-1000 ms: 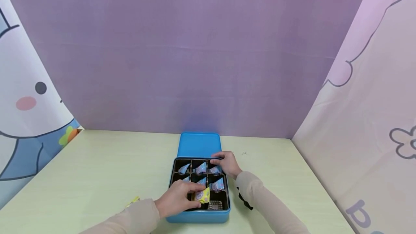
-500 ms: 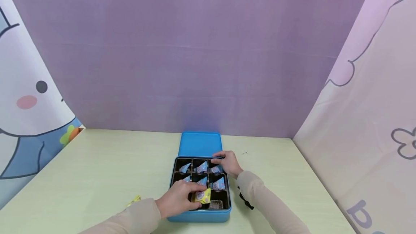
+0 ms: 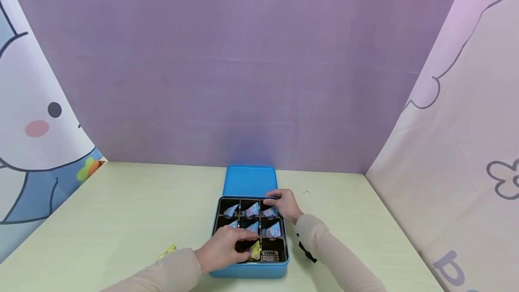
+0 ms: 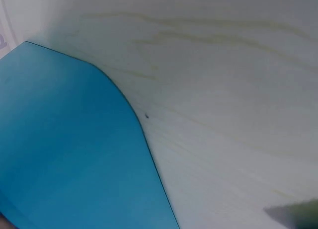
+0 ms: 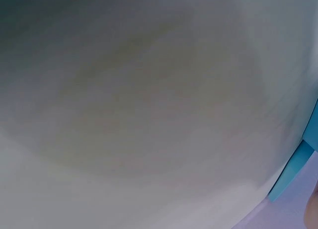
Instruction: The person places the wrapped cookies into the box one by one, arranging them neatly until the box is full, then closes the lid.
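A blue box (image 3: 248, 271) with a black divided tray inside stands on the table, its blue lid (image 3: 249, 180) lying behind it. Wrapped blue candies (image 3: 271, 230) sit in the two far rows. My left hand (image 3: 225, 247) reaches over the front row, thumb and index finger parted. A yellow wrapped candy (image 3: 255, 250) sits low in the front middle compartment, just past those fingertips. At the back right corner, my right hand (image 3: 286, 204) grips the box rim, thumb on the near side. The left wrist view shows the blue box wall (image 4: 74, 139) close up.
Another yellow wrapper (image 3: 167, 250) lies on the table (image 3: 154, 206) left of the box, partly behind the left sleeve. The front right compartment (image 3: 270, 255) shows its patterned bottom. A purple backdrop (image 3: 243, 66) rises behind the table.
The yellow candy has gone from between the left thumb and finger down into the front middle compartment. The left fingers have parted. My right hand stays at the corner.
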Demonstrator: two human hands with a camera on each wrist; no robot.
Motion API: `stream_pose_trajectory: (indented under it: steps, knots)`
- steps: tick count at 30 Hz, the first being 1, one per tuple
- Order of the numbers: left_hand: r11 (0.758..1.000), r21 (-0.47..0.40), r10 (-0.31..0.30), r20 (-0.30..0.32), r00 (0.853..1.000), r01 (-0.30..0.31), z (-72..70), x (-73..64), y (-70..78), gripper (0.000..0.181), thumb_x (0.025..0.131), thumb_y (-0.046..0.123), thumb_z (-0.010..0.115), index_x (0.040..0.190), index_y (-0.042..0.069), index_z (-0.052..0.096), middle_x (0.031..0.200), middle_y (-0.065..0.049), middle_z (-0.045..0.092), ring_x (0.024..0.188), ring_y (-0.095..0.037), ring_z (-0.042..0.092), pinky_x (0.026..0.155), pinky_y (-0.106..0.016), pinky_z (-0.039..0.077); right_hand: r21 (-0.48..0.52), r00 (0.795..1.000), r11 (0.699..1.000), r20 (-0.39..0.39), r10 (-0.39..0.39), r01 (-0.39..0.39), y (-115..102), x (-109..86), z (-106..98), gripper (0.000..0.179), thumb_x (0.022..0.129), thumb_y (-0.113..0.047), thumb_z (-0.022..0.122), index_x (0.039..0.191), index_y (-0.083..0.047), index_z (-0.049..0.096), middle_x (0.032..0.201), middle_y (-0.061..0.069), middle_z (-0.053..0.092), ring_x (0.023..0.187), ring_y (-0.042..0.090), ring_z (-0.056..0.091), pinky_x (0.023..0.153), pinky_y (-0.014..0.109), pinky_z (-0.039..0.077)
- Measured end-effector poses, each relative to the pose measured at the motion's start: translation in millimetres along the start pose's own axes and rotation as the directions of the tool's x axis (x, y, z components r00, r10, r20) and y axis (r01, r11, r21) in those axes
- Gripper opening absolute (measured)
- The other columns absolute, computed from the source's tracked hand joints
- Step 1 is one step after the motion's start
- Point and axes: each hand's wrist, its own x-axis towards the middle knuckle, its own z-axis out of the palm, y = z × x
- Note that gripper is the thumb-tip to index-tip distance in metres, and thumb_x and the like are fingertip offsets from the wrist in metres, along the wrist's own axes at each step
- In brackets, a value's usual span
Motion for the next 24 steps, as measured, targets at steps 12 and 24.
stream_pose_trajectory:
  steps: [12,24]
  knots:
    - [0.987,-0.152,-0.05,-0.012,0.999,0.048,-0.6,-0.5,0.1,0.035,0.084,0.017,0.066,0.118,0.008,0.063,0.111,-0.004,0.067,0.096,-0.011,0.064,0.075,-0.02,0.053,-0.011,1.0,1.0,-0.006,0.0,0.0,0.4,-0.1,0.0,0.019,0.084,-0.013,0.065,0.102,-0.008,0.07,0.108,0.011,0.065,0.098,0.025,0.061,0.078,0.033,0.054]
    - [0.973,-0.208,-0.108,-0.017,0.994,0.103,-7.6,0.5,2.3,0.033,0.087,0.018,0.063,0.119,0.008,0.062,0.114,-0.006,0.065,0.101,-0.02,0.063,0.079,-0.024,0.053,-0.017,1.0,1.0,0.001,-0.017,0.017,2.9,1.0,-1.0,0.02,0.084,-0.015,0.065,0.102,-0.008,0.07,0.109,0.011,0.064,0.098,0.025,0.061,0.077,0.032,0.054]
